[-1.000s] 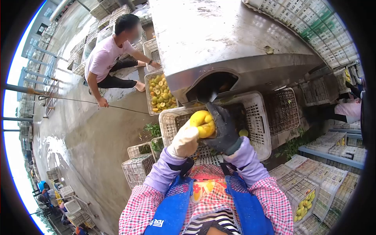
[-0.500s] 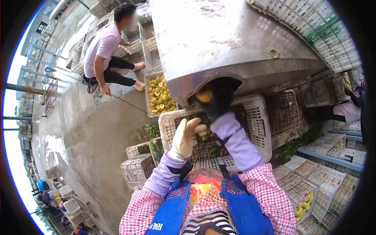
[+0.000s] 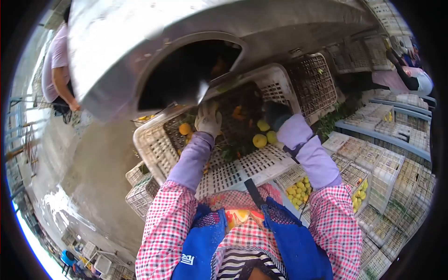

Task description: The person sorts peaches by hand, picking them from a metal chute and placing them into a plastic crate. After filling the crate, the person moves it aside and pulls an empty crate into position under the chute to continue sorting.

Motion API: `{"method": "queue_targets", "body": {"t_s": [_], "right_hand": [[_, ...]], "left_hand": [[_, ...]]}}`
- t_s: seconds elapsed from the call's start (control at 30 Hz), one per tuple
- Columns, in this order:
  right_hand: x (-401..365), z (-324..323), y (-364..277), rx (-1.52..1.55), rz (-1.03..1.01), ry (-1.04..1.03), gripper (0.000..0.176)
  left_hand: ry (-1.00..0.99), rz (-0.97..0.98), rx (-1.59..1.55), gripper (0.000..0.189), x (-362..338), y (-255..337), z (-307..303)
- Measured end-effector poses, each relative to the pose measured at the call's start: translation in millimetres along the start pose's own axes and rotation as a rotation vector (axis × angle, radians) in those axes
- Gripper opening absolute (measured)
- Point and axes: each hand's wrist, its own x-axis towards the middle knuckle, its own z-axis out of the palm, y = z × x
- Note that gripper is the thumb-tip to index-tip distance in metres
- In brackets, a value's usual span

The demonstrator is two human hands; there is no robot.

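Observation:
A white plastic crate [image 3: 163, 151] stands before me under the dark opening of a metal machine [image 3: 196, 70]. My left hand [image 3: 208, 120], in a cream glove, reaches into the crate with its fingers stretched forward, near an orange fruit [image 3: 185, 129]. At the crate's right side is my right hand [image 3: 276, 115] in a black glove; its fingers are blurred and dark. Beside it lie several yellow-green fruits [image 3: 260, 140]. Green leaves [image 3: 228, 153] and orange bits are scattered over the crate's bottom.
Stacked crates [image 3: 373, 163] fill the right side, and a crate of yellow fruit [image 3: 298, 192] stands near my right forearm. A dark crate [image 3: 311, 86] sits beyond mine. One person [image 3: 58, 70] stands at left, another [image 3: 401, 81] at far right. Wet floor [image 3: 98, 168] spreads leftward.
My right hand has left the machine's opening, where a yellow fruit showed beside it, and is down at the crate's right side. My left hand reaches further into the crate. The view has shifted.

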Motion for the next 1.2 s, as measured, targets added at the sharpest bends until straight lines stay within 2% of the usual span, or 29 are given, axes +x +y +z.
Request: {"method": "queue_targets", "body": {"t_s": [0.03, 0.13, 0.23, 0.27, 0.33, 0.37, 0.4, 0.43, 0.47, 0.53, 0.63, 0.73, 0.77, 0.83, 0.87, 0.9, 1.0, 1.07, 1.1, 1.2], "right_hand": [[8.3, 20.5, 13.7, -0.021, 0.021, -0.084, 0.043], [37.4, 56.8, 15.9, -0.073, 0.031, -0.167, 0.047], [61.0, 80.3, 11.3, -0.095, 0.033, -0.185, 0.050], [67.1, 84.7, 10.2, -0.100, 0.031, -0.188, 0.051], [76.1, 92.8, 11.0, -0.105, 0.036, -0.194, 0.054], [78.0, 95.6, 12.9, -0.099, 0.034, -0.195, 0.055], [77.5, 100.4, 15.6, -0.091, 0.031, -0.196, 0.056], [77.1, 100.7, 16.9, -0.079, 0.025, -0.190, 0.058], [74.5, 100.8, 20.1, -0.058, 0.016, -0.184, 0.059], [60.7, 101.5, 28.5, 0.008, -0.013, -0.146, 0.061], [19.1, 90.1, 44.0, 0.204, -0.112, 0.068, 0.065], [-27.5, 56.0, 30.5, 0.474, -0.287, 0.362, 0.069], [-42.2, 43.0, 17.6, 0.565, -0.346, 0.432, 0.071], [-65.6, 21.2, -19.4, 0.729, -0.440, 0.478, 0.086], [-77.1, 10.5, -40.4, 0.810, -0.492, 0.499, 0.094], [-88.0, 4.3, -60.2, 0.818, -0.499, 0.560, 0.093], [-113.8, -15.2, -108.7, 0.860, -0.517, 0.676, 0.091], [-120.6, -35.7, -129.2, 0.921, -0.521, 0.689, 0.089], [-120.3, -43.5, -134.4, 0.962, -0.543, 0.667, 0.082], [-106.1, -67.2, -152.5, 0.736, -0.571, 0.801, 0.075]], "left_hand": [[-0.021, -0.010, 0.084, 0.044, 6.8, 2.2, 17.0], [-0.315, -0.046, 0.067, 0.041, 25.1, 11.1, 32.2], [-0.443, 0.197, 0.276, 0.044, 32.8, 15.6, 44.9], [-0.422, 0.129, -0.269, 0.041, 17.3, 0.9, 86.3], [-0.478, 0.230, -0.442, 0.038, -5.6, 18.6, 71.7], [-0.570, 0.394, -0.067, 0.040, -13.1, 62.0, 14.8], [-0.625, 0.364, -0.192, 0.050, -31.3, 75.8, 30.2], [-0.852, 0.235, -0.059, 0.064, -30.8, 108.9, -7.2], [-0.872, 0.214, -0.110, 0.079, -43.5, 116.5, 11.5], [-0.922, 0.257, -0.080, 0.084, -53.7, 126.1, 32.4], [-0.815, 0.211, -0.236, 0.075, -61.0, 115.2, 39.2], [-0.598, -0.189, -0.790, 0.059, -84.6, 68.9, 25.7], [-0.593, -0.354, -1.015, 0.060, -77.5, 70.8, -27.8], [-0.551, -0.491, -1.337, 0.061, -68.8, 79.1, -146.2], [-0.521, -0.454, -1.435, 0.060, -68.4, 77.5, -181.7], [-0.390, -0.285, -1.456, 0.060, -68.9, 78.8, -206.7], [-0.313, -0.271, -1.357, 0.057, -66.4, 84.3, -270.0], [-0.200, -0.226, -1.397, 0.056, -65.5, 83.6, -286.5], [-0.152, -0.205, -1.419, 0.056, -65.2, 83.6, -292.2], [-0.042, -0.191, -1.389, 0.055, -59.8, 83.8, -313.1]]}}
